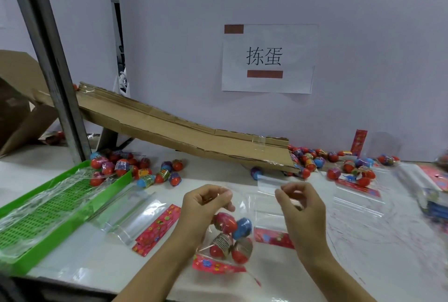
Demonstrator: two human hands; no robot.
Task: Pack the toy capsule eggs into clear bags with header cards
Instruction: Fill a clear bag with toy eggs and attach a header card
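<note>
A clear bag (244, 207) with a red flowered header card (215, 265) at its bottom hangs between my hands, holding several toy capsule eggs (230, 236). My left hand (206, 207) pinches the bag's open top edge on the left. On the right, my right hand (300, 204) pinches the same top edge. Loose eggs lie in a pile at the left (135, 168) and another pile at the right (339, 163).
A cardboard ramp (184, 132) slopes down across the back of the table. A green slotted tray (48, 214) sits at the left. Empty bags with header cards lie at left (135, 219) and right (356, 197). A metal post (48, 59) stands at left.
</note>
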